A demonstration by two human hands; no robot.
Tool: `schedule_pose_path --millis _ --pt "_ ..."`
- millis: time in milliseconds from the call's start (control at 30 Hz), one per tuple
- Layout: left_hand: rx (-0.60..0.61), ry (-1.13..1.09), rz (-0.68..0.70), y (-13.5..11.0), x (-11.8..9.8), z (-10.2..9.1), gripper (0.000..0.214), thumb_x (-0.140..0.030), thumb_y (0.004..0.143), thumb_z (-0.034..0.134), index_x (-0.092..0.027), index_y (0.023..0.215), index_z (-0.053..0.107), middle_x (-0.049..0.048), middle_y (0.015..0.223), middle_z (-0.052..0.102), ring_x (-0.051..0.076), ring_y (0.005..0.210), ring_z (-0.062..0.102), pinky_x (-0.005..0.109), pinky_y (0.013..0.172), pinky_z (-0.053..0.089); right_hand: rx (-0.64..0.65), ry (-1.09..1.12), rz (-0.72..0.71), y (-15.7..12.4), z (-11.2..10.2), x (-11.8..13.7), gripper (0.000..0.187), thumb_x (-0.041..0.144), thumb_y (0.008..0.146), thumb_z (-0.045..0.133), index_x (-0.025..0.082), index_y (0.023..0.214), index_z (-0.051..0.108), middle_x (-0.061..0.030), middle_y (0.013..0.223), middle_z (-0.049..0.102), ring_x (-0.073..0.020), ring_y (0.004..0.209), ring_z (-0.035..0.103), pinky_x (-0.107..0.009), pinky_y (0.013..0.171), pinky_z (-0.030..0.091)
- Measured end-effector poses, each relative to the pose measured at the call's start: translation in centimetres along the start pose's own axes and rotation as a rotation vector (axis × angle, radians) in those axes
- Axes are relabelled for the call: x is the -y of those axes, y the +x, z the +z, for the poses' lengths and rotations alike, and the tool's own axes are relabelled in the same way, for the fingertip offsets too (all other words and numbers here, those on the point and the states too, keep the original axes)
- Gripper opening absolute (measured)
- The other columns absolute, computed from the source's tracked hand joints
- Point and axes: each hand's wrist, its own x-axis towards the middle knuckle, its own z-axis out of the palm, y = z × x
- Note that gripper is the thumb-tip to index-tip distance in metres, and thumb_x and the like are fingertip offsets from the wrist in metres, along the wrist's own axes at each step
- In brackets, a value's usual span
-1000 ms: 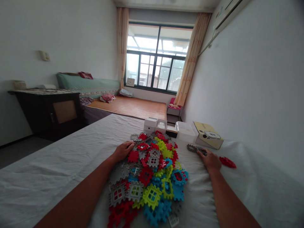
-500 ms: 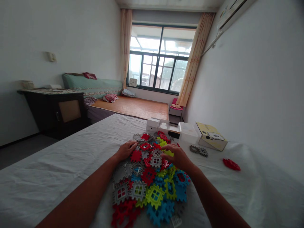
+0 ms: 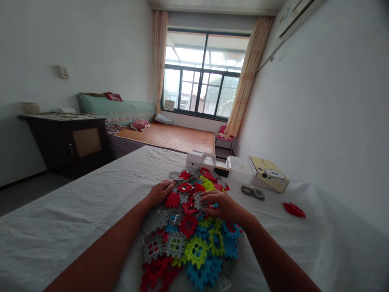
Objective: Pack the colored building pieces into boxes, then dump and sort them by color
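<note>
A heap of flat plastic interlocking tiles with toothed edges, in grey, red, lime and blue, covers the middle of the white sheet. My left hand (image 3: 160, 192) rests at the heap's upper left edge, fingers stretched over the tiles beside a red tile (image 3: 172, 200); it holds nothing that I can see. From the right, my right hand (image 3: 223, 206) reaches in with thumb and fingers closing on a grey window tile (image 3: 198, 201), partly covered by the fingers. Nearer to me lie a lime window tile (image 3: 197, 250) and another grey window tile (image 3: 175, 244).
White boxes (image 3: 194, 159), a clear plastic tub (image 3: 239, 170) and a yellow carton (image 3: 269, 173) stand beyond the heap. Grey tiles (image 3: 253, 192) and a red piece (image 3: 294, 209) lie apart to the right. A bed (image 3: 170, 136) is farther back.
My right hand has come lower and turned over the grey window tile, which it now partly hides. My left hand stays in place. The view has shifted slightly.
</note>
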Motion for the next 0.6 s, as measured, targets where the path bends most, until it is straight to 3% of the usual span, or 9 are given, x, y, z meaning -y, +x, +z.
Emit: schedule_pose_path --millis 133,200,267,400,600 --pt "0.005 -0.007 -0.011 0.0 -0.1 0.0 0.049 -0.053 0.086 0.035 -0.02 0.105 0.066 0.0079 0.112 0.067 0.024 0.106 0.059 0.033 0.096 0.043 -0.356 -0.065 0.132 -0.3 -1.8 -5.5 0.029 0.042 0.084 0.051 0.03 0.105 0.066 -0.0029 0.116 0.065 -0.0189 0.098 0.063 -0.029 0.074 0.052" --pt "0.004 -0.019 -0.013 0.0 -0.1 0.0 0.048 -0.053 0.086 0.035 -0.021 0.104 0.066 0.0074 0.112 0.067 0.024 0.106 0.059 0.033 0.096 0.043 -0.561 -0.157 0.277 -1.1 -2.5 -9.5 0.036 0.044 0.085 0.045 0.021 0.105 0.065 -0.0096 0.113 0.064 -0.0216 0.096 0.062 -0.032 0.076 0.05" --pt "0.003 -0.024 -0.012 -0.1 -0.1 0.0 0.048 -0.053 0.086 0.035 -0.022 0.104 0.066 0.0073 0.113 0.067 0.024 0.107 0.058 0.033 0.097 0.043 -0.685 -0.316 0.425 -2.3 -2.7 -13.4 0.038 0.044 0.084 0.044 0.017 0.102 0.064 -0.0124 0.11 0.064 -0.0243 0.1 0.059 -0.036 0.083 0.046" --pt "-0.003 -0.022 -0.014 0.0 0.2 0.1 0.047 -0.051 0.087 0.035 -0.021 0.104 0.066 0.0078 0.113 0.066 0.023 0.108 0.058 0.032 0.097 0.043 -0.695 -0.609 0.674 -4.6 -1.5 -18.3 0.032 0.042 0.087 0.044 0.02 0.1 0.063 -0.0096 0.106 0.065 -0.0251 0.1 0.056 -0.036 0.077 0.042" --pt "-0.012 -0.026 -0.014 -0.1 0.3 0.2 0.045 -0.051 0.086 0.036 -0.023 0.104 0.067 0.0066 0.113 0.067 0.023 0.108 0.058 0.032 0.098 0.043 -0.591 -0.691 0.764 -4.3 0.0 -19.1 0.036 0.046 0.09 0.041 0.024 0.105 0.065 -0.0095 0.106 0.067 -0.0256 0.097 0.054 -0.039 0.074 0.039"
